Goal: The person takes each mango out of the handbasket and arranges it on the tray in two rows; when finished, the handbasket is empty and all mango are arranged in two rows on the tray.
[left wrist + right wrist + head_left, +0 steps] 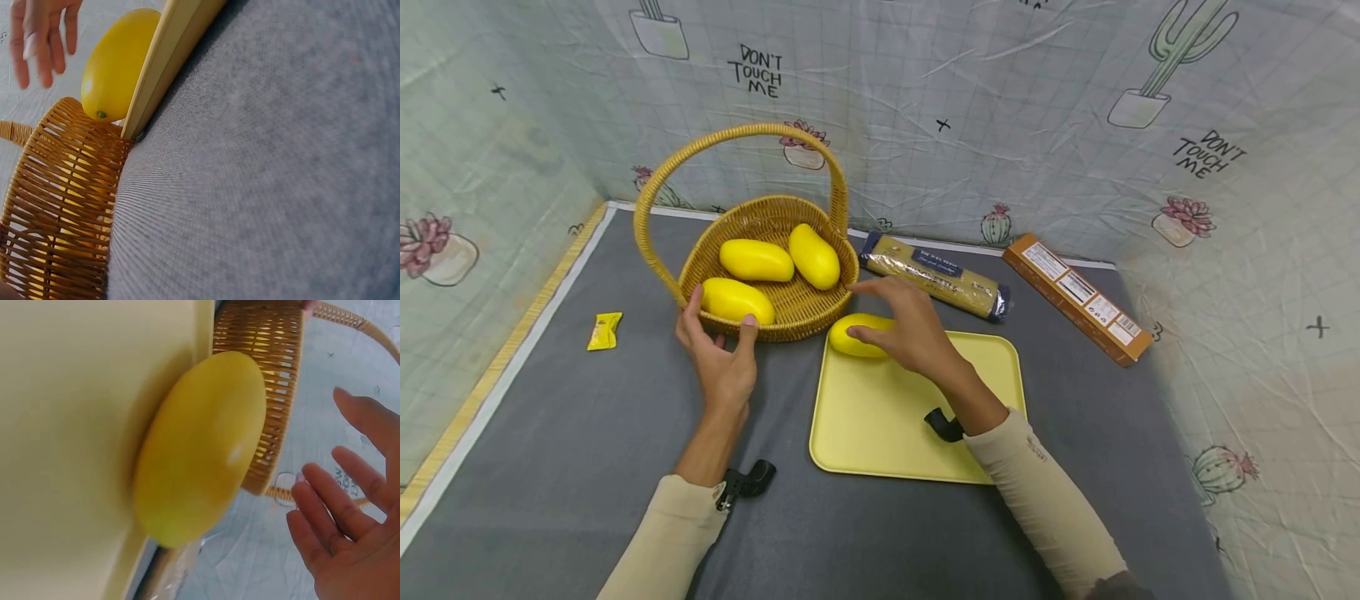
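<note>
My left hand point(718, 358) holds the near left rim of a wicker basket point(808, 321), its thumb at the rim and its fingers spread against the outer wall. Inside lie three yellow mangoes, one mango point(737, 300) right by that hand. Another yellow mango point(200, 450) lies at the far left corner of a pale yellow tray point(917, 417), close to the basket. Over this mango hovers my right hand point(910, 325), thumb and fingers apart; the right wrist view shows a gap between the hand point(350, 519) and the fruit.
Behind the tray lies a pasta packet point(936, 275), with an orange-brown box point(1075, 296) to its right. A small yellow wrapped packet point(604, 331) sits left of the basket. The tall basket handle point(737, 133) arches up before the printed curtain point(910, 150).
</note>
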`<state>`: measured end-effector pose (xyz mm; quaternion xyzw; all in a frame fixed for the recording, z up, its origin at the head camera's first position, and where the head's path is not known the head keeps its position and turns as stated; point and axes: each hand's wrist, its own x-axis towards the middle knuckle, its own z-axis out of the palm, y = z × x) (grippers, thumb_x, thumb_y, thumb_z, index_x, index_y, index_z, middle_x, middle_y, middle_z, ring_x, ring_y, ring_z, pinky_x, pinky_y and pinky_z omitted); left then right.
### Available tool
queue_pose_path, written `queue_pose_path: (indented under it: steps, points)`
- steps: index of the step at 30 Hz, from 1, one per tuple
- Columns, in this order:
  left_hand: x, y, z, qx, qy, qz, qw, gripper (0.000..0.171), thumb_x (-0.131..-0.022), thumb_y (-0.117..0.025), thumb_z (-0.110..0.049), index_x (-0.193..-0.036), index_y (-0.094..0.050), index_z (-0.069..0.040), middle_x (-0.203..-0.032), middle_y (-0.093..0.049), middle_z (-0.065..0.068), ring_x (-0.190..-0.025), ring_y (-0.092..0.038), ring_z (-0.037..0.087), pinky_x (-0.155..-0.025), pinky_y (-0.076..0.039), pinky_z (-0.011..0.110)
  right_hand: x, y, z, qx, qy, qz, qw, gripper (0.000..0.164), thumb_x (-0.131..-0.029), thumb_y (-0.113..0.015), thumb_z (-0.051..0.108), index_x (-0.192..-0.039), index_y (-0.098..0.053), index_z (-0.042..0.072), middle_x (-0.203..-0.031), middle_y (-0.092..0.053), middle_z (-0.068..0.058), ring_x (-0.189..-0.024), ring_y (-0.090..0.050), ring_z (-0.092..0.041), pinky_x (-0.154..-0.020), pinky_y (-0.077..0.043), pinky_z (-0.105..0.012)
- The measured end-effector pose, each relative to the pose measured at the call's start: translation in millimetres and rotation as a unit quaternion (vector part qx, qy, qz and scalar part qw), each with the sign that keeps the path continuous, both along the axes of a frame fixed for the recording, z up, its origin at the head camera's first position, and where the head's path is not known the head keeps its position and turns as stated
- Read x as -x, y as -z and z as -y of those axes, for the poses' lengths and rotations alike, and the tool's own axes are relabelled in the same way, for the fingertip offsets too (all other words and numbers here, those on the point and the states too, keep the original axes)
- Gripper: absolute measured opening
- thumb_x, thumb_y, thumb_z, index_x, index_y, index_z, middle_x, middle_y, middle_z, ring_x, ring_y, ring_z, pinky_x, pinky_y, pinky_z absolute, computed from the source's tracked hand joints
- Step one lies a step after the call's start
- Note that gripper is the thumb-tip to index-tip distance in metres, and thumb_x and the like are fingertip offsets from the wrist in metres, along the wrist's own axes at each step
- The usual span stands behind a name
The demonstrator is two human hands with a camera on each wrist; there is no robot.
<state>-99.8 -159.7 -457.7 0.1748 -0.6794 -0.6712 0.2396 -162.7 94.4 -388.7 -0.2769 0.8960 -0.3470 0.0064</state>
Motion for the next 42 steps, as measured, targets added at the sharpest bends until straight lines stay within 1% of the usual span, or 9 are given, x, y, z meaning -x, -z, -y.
queue_pose_path:
  steps: [6, 13, 18, 21, 24, 29, 32, 35, 42]
  points:
    - [-0.4, 0.8, 0.7, 0.002, 0.003, 0.003, 1.0, 0.079, -0.101, -0.069, -0.012, -0.167, -0.027, -0.024, -0.172, -0.01, 0.0, -0.162, -0.015, 0.016, -0.127, -0.022, 0.054, 11.8, -6.0, 20.2, 0.015, 0.017, -0.029, 0.999, 0.061, -0.09, -0.087, 0.034, -0.145, -0.065, 0.018, -0.146, -0.067, -0.002, -0.143, -0.055, -0.026, -0.123, -0.038, -0.049]
    - [-0.3, 2.0, 1.5, 0.004, 0.004, 0.002, 1.0, 0.08, -0.101, -0.07, -0.013, -0.167, -0.028, -0.027, -0.171, -0.011, -0.002, -0.161, -0.016, 0.015, -0.126, -0.023, 0.054, 26.0, -3.3, 42.0, 0.026, 0.034, -0.026, 0.999, 0.065, -0.092, -0.086, 0.033, -0.15, -0.061, 0.019, -0.153, -0.06, -0.005, -0.147, -0.05, -0.028, -0.124, -0.036, -0.054]
    - [0.5, 2.7, 1.7, 0.008, 0.0, 0.007, 0.9999, 0.079, -0.101, -0.069, -0.012, -0.167, -0.027, -0.028, -0.172, -0.01, -0.001, -0.162, -0.015, 0.016, -0.127, -0.022, 0.054, 36.8, 0.9, 57.0, 0.018, 0.039, -0.026, 0.999, 0.069, -0.092, -0.086, 0.033, -0.152, -0.058, 0.018, -0.155, -0.058, -0.006, -0.149, -0.047, -0.028, -0.128, -0.031, -0.052]
    - [0.2, 1.1, 0.9, 0.01, -0.002, 0.01, 0.9999, 0.079, -0.101, -0.068, -0.011, -0.167, -0.027, -0.026, -0.172, -0.01, 0.001, -0.162, -0.015, 0.017, -0.128, -0.021, 0.055, 43.3, 3.5, 64.6, 0.012, 0.043, -0.024, 0.999, 0.07, -0.091, -0.086, 0.031, -0.154, -0.056, 0.017, -0.156, -0.057, -0.007, -0.15, -0.046, -0.03, -0.127, -0.032, -0.051]
    - [-2.1, -5.8, -1.9, 0.009, -0.002, 0.013, 0.9999, 0.079, -0.102, -0.068, -0.01, -0.168, -0.026, -0.023, -0.172, -0.01, 0.003, -0.162, -0.015, 0.019, -0.128, -0.021, 0.055, 48.4, 6.4, 70.7, 0.003, 0.047, -0.025, 0.999, 0.071, -0.091, -0.087, 0.031, -0.154, -0.056, 0.017, -0.157, -0.056, -0.007, -0.151, -0.045, -0.031, -0.127, -0.033, -0.05]
    - [-10.2, -24.6, -10.1, 0.0, 0.002, 0.013, 0.9999, 0.078, -0.102, -0.065, -0.009, -0.168, -0.025, -0.02, -0.172, -0.009, 0.007, -0.163, -0.014, 0.022, -0.128, -0.02, 0.057, 57.1, 10.6, 79.3, -0.022, 0.055, -0.036, 0.998, 0.073, -0.09, -0.087, 0.035, -0.154, -0.056, 0.018, -0.159, -0.056, -0.005, -0.153, -0.044, -0.029, -0.128, -0.032, -0.048]
    - [-12.4, -29.6, -12.0, -0.004, 0.003, 0.009, 0.9999, 0.078, -0.102, -0.064, -0.008, -0.168, -0.024, -0.019, -0.172, -0.008, 0.008, -0.163, -0.013, 0.024, -0.128, -0.018, 0.059, 62.2, 11.6, 84.8, -0.035, 0.056, -0.031, 0.997, 0.073, -0.09, -0.087, 0.033, -0.154, -0.056, 0.017, -0.159, -0.056, -0.005, -0.153, -0.043, -0.029, -0.129, -0.031, -0.046]
    - [-11.2, -26.5, -10.5, 0.0, 0.001, 0.009, 1.0, 0.078, -0.102, -0.065, -0.007, -0.168, -0.025, -0.018, -0.172, -0.009, 0.008, -0.162, -0.013, 0.024, -0.128, -0.019, 0.059, 66.2, 12.2, 90.0, -0.049, 0.057, -0.024, 0.997, 0.073, -0.09, -0.087, 0.03, -0.155, -0.055, 0.017, -0.158, -0.056, -0.007, -0.153, -0.044, -0.03, -0.129, -0.032, -0.046]
    - [-1.6, -1.5, -0.3, 0.011, 0.001, 0.007, 0.9999, 0.081, -0.101, -0.069, -0.011, -0.168, -0.025, -0.023, -0.173, -0.008, 0.003, -0.162, -0.013, 0.019, -0.128, -0.02, 0.057, 72.6, 13.1, 100.0, -0.082, 0.071, -0.023, 0.994, 0.075, -0.091, -0.087, 0.03, -0.156, -0.053, 0.018, -0.157, -0.055, -0.009, -0.148, -0.049, -0.031, -0.122, -0.042, -0.046]
